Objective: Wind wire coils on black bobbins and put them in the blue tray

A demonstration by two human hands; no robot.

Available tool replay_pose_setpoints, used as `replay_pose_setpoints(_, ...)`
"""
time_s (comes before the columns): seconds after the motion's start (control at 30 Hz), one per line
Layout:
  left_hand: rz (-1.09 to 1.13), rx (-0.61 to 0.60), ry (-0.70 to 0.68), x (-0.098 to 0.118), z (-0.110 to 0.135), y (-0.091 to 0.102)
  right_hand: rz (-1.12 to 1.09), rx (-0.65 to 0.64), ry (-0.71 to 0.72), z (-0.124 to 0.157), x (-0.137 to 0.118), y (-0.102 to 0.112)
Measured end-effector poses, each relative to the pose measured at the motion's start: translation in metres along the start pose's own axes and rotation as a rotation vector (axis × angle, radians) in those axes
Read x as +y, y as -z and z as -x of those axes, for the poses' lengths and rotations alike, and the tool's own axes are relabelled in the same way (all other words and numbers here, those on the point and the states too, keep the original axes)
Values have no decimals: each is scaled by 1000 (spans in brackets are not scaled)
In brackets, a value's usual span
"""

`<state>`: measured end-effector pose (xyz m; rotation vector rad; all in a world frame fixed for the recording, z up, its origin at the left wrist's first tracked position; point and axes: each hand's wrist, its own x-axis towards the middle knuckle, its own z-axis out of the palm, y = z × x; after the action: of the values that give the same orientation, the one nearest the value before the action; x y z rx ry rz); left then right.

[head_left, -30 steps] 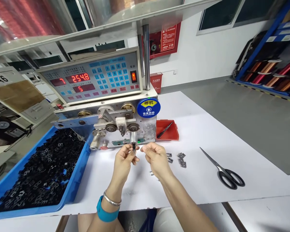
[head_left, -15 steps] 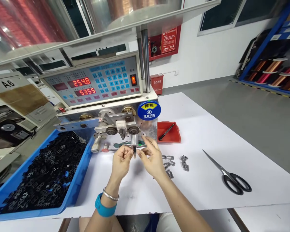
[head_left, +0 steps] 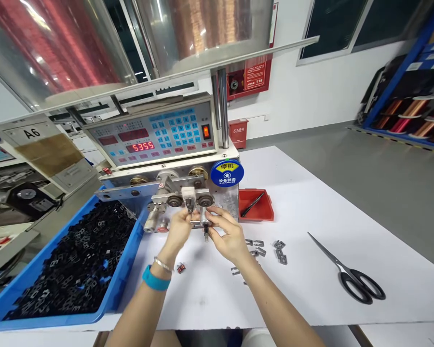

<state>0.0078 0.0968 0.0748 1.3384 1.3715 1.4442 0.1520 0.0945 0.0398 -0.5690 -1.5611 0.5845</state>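
Observation:
Both hands are raised to the front of a coil winding machine [head_left: 155, 140]. My left hand [head_left: 179, 226] is pinched shut just below the machine's small white guide block [head_left: 188, 194]; what it pinches is too small to make out. My right hand [head_left: 228, 236] has its fingers curled at the short steel spindle [head_left: 205, 230], whose dark tip points down between the two hands. A small wound coil [head_left: 181, 268] lies on the white table [head_left: 311, 207] beside my left wrist. Several small grey parts [head_left: 279, 250] lie just right of my right hand.
A blue bin [head_left: 125, 270] full of black bobbins stands at the left. A red tray [head_left: 265, 212] holding a dark tool sits beside the machine. Black-handled scissors [head_left: 359, 283] lie at the right. Large copper wire spools [head_left: 210, 24] hang overhead.
Both hands have moved up and closer to the machine's spindle. A small wound coil now lies on the table by my left wrist. The upper red readout has gone blank.

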Motion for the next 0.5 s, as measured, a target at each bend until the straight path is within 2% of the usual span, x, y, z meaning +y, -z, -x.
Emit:
replay_pose_setpoints(0.07, 2, -33, 20, -7, 17, 2, 9, -7, 10, -1, -1, 0)
replay_pose_setpoints(0.13, 12, -50, 21, -4, 29, 10, 16, -14, 17, -1, -3, 0)
replay_pose_setpoints(0.2, 40, -67, 17, 6, 26, 17, 17, -17, 8, -1, -4, -1)
replay_pose_setpoints(0.27, 67, -86, 26, 14, 12, 16, 9, -18, -14, 0, -4, -1)
replay_pose_setpoints(0.37, 83, -114, 67, 9, -4, 7, 9, -20, -36, 1, -6, -1)
replay_pose_setpoints(0.5, 81, -142, 80, -2, 18, 5, 44, -34, -36, 0, -8, 0)
